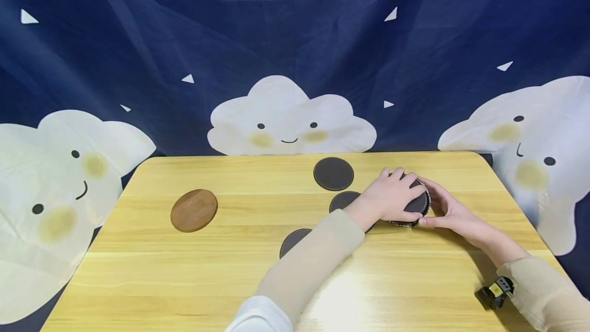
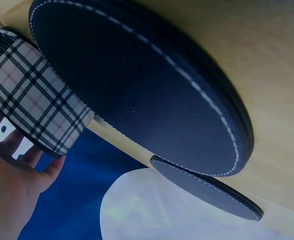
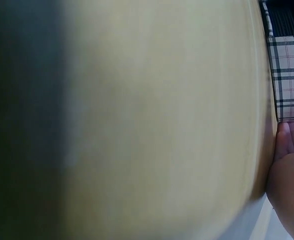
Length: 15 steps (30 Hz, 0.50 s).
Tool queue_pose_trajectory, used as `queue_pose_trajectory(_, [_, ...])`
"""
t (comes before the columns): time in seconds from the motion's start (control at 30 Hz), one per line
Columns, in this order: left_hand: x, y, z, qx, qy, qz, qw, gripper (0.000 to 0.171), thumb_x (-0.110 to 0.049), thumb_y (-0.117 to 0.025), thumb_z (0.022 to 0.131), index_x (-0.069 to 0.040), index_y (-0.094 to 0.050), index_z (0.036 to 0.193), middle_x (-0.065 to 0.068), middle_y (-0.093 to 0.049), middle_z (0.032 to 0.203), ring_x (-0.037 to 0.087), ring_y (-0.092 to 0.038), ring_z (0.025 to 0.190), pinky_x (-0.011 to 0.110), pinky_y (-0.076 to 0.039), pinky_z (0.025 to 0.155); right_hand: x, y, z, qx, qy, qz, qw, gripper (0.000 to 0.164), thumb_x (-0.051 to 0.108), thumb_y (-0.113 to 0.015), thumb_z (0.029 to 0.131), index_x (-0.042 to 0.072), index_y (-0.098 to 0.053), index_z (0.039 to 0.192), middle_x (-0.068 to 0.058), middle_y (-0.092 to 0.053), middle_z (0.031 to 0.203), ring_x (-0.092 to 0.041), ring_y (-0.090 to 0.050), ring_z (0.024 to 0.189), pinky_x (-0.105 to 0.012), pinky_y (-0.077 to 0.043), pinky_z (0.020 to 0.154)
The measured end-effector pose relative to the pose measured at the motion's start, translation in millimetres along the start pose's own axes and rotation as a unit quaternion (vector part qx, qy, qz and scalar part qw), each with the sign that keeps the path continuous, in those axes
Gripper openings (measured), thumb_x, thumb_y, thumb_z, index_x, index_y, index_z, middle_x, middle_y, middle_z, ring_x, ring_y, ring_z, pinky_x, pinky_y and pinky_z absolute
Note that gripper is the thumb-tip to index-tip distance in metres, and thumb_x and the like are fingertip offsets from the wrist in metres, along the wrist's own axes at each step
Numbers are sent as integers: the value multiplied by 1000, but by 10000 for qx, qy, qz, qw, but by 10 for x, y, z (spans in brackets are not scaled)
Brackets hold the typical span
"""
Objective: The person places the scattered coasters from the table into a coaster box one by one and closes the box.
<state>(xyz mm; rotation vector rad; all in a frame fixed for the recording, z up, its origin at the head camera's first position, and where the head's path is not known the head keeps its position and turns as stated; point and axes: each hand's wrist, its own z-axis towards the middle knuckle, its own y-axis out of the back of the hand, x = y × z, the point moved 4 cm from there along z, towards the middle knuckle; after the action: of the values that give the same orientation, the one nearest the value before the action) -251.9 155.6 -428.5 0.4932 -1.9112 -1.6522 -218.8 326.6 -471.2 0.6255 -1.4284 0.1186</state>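
Note:
A round plaid coaster holder [image 2: 37, 95] with black edges stands towards the right of the table, its dark ridged contents partly showing through a gap. My left hand [image 1: 389, 193] reaches across from the left and lies over the dark coaster [image 1: 418, 203] at the top, fingers spread to the far rim and thumb at the near rim. From the right, my right hand [image 1: 454, 214] grips the holder's side between thumb and fingers. In the right wrist view, its fingertips touch the plaid wall. The left forearm partly hides dark coasters on the table.
A dark coaster [image 1: 333, 173] lies near the back edge, another coaster [image 1: 344, 200] in front of it, and a third coaster [image 1: 292, 242] is half under my left sleeve. A brown wooden disc [image 1: 194, 210] lies on the left. Behind the table [image 1: 138, 281] hangs a blue cloth [image 1: 295, 29].

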Motion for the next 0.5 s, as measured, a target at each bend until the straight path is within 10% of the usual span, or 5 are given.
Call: queue_pose_trajectory(0.5, [-38, -28, 0, 43, 34, 222, 9997, 64, -73, -41, 104, -41, -42, 160, -10, -40, 163, 17, -36, 152, 43, -34, 121, 14, -9, -16, 19, -93, -18, 10000, 96, -6, -69, 95, 15, -14, 172, 30, -39, 152, 18, -46, 131, -3, -33, 102])
